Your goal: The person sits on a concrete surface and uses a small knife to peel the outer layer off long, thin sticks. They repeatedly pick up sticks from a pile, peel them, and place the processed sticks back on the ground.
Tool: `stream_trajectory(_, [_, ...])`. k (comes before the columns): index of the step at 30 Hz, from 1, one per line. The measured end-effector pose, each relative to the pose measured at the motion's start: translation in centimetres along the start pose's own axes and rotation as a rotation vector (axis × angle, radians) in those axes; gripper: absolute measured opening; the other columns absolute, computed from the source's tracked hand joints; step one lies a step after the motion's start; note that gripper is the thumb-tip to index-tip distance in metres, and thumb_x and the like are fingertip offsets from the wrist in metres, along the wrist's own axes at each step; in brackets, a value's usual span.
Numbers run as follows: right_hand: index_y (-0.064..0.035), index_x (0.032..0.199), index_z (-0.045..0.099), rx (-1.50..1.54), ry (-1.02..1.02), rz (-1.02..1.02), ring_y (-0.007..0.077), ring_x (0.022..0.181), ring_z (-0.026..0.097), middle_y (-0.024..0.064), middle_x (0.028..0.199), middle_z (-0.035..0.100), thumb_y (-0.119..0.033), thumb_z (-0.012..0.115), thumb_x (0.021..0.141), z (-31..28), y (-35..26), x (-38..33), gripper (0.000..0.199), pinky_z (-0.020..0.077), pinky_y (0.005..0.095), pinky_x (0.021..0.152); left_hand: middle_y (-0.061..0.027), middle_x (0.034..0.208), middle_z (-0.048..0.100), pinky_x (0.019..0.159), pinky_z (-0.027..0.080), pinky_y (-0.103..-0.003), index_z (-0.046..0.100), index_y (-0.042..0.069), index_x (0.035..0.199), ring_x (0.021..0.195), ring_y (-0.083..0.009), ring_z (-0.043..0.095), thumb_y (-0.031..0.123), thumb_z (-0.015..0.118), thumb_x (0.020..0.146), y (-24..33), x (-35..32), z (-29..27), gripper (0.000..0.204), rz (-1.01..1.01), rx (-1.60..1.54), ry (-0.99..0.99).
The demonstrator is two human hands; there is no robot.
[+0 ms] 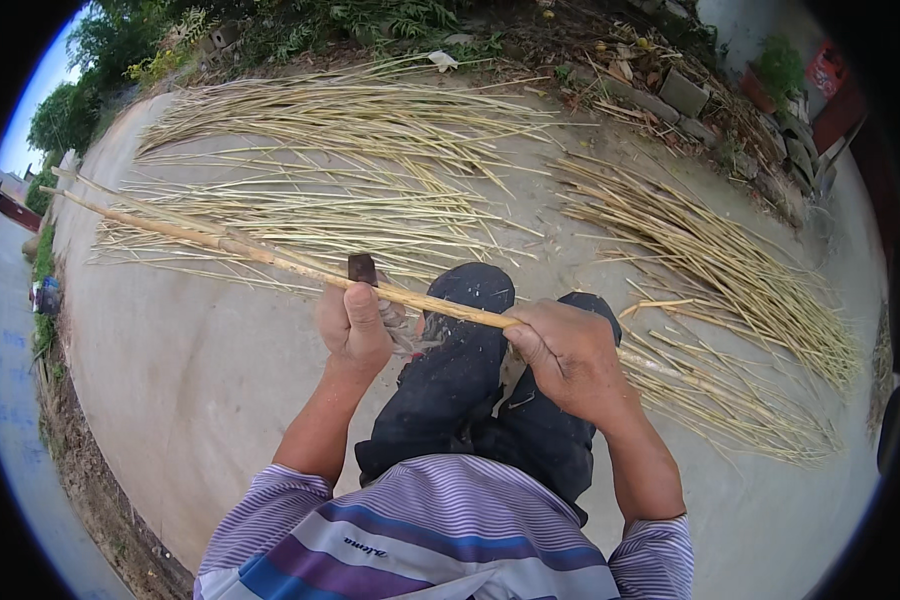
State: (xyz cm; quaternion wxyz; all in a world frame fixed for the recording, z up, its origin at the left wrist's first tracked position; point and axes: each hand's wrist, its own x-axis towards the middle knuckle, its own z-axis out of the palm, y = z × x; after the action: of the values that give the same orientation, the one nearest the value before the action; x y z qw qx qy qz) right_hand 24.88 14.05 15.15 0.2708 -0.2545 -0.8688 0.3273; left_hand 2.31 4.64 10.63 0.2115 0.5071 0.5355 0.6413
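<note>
A long pale-tan peeled stalk (435, 305) runs across in front of me, and its thin forked end reaches far to the left. My right hand (570, 355) is closed around the stalk, thumb pressed along it. Farther left on the same stalk, my left hand (355, 325) is closed with the thumb against it. A small dark brown block-like piece (362, 268) juts up beside that thumb; its kind I cannot make out. Greyish crumpled material (400, 328) shows at the left fingers, partly hidden. Past my right hand a thick pale stick continues; I cannot tell if it is the same stalk.
Bundles of thin stalks lie spread on the concrete (170, 350): a far pile (350, 115), a nearer left pile (320, 215) and a right pile (710, 260). My knees (435, 385) are below the stalk. Bricks and rubble (684, 92) line the far right edge.
</note>
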Motion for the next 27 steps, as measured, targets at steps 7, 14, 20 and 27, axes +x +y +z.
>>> stream_trajectory(7, [-0.0070,0.096,0.062,-0.038,-0.041,0.002,0.0314,0.069,0.061,0.0103,0.076,0.061,-0.022,0.060,0.091,0.1,-1.3,1.1,0.016,0.0464,0.0406,0.058,-0.0099,0.067,0.058,0.057,0.043,-0.035,0.062,0.000,0.089,0.059,-0.0254,0.054,0.033,0.059,0.094,0.0,-0.2,1.5,0.034,0.199,0.312,0.067])
stream_trajectory(14, [-0.0059,0.098,0.062,-0.016,0.057,-0.061,0.0320,0.068,0.060,0.0113,0.076,0.060,-0.018,0.062,0.090,0.5,-1.7,0.7,0.015,0.0469,0.0409,0.058,-0.0079,0.066,0.058,0.054,0.043,-0.034,0.065,0.000,0.089,0.058,-0.0225,0.055,0.037,0.060,0.094,1.1,1.0,2.3,0.037,0.424,0.467,0.032])
stream_trajectory(20, [-0.0057,0.102,0.062,-0.076,-0.032,-0.070,0.0318,0.069,0.061,0.0117,0.078,0.061,-0.018,0.062,0.090,0.4,-2.7,0.6,0.017,0.0485,0.0403,0.060,-0.0101,0.072,0.057,0.053,0.042,-0.034,0.057,0.000,0.087,0.059,-0.0234,0.055,0.040,0.054,0.097,-0.3,-0.6,4.4,0.042,0.414,0.385,-0.076])
stream_trajectory(27, [-0.0055,0.098,0.062,-0.044,0.015,-0.031,0.0316,0.069,0.062,0.0118,0.078,0.062,-0.018,0.061,0.091,-1.5,-1.3,-0.7,0.014,0.0482,0.0396,0.059,-0.0076,0.070,0.056,0.049,0.042,-0.029,0.053,0.000,0.081,0.055,-0.0165,0.053,0.050,0.047,0.097,-0.2,1.0,-0.5,0.053,0.068,-0.016,0.040])
